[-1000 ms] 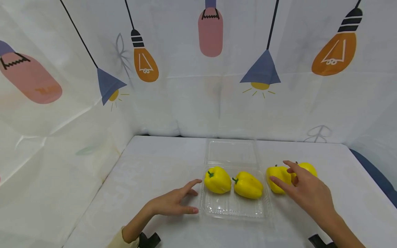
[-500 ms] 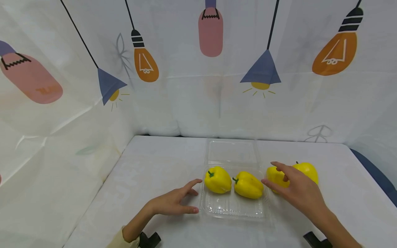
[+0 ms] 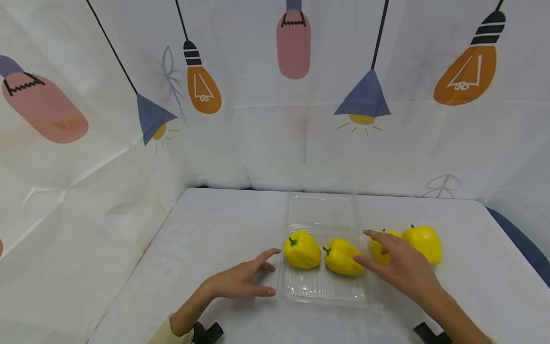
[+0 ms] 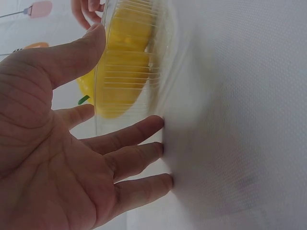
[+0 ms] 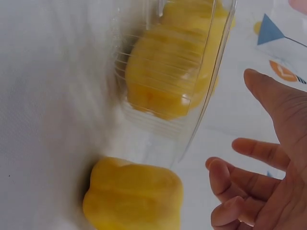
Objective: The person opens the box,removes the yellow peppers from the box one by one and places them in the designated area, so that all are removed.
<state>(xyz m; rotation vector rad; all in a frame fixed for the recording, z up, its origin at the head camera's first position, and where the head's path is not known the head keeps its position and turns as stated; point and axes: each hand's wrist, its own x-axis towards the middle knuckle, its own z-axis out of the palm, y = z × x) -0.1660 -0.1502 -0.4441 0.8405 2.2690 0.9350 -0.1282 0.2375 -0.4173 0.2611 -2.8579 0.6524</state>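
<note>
A clear plastic clamshell box [image 3: 322, 291] lies on the table with its lid [image 3: 322, 211] folded back flat. In its base sit two yellow bell peppers, the left one [image 3: 302, 251] and the right one [image 3: 340, 260]. My left hand [image 3: 240, 281] is at the box's left side, fingers spread; in the left wrist view its fingertips [image 4: 156, 149] rest on the table. Over the box's right edge hovers my right hand [image 3: 404, 267], fingers loosely bent and holding nothing. Behind it, outside the box, stand a partly hidden yellow pepper [image 3: 378, 249] and another one [image 3: 425, 244].
The white table [image 3: 227, 220] ends at a wall of white cloth [image 3: 258, 143] printed with lamps and bulbs. More of this cloth hangs along the left side. Dark blue material [image 3: 515, 234] shows beyond the table's right edge.
My right hand has moved left, from over the two peppers outside the box to its right edge, uncovering more of the far right pepper. My left hand and the peppers stay put.
</note>
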